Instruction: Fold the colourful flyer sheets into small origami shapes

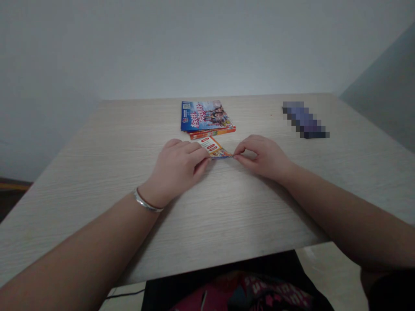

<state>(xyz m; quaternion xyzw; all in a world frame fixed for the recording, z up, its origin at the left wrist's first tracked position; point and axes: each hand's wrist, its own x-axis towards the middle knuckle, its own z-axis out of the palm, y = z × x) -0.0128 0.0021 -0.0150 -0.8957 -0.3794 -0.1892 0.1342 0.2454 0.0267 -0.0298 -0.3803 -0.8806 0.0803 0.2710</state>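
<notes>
Between my hands, low over the table, is a small printed leaflet (pixel 216 149) in orange, white and blue. My left hand (pixel 183 163) is closed on its left side, with the fingers lying over part of it. The thumb and forefinger of my right hand (pixel 259 156) pinch its right corner. Just behind it lies a stack of leaflets (pixel 207 115), the top one blue with large pale lettering and pictures of people. Orange edges show below that top sheet. How the held leaflet is folded is partly hidden by my left fingers.
A dark, pixelated flat object (pixel 304 120) lies at the back right of the pale wooden table (pixel 201 224). Behind the table stands a plain wall (pixel 207 47). A silver bracelet (pixel 146 202) circles my left wrist. A thin black cable (pixel 126 295) shows below the front edge.
</notes>
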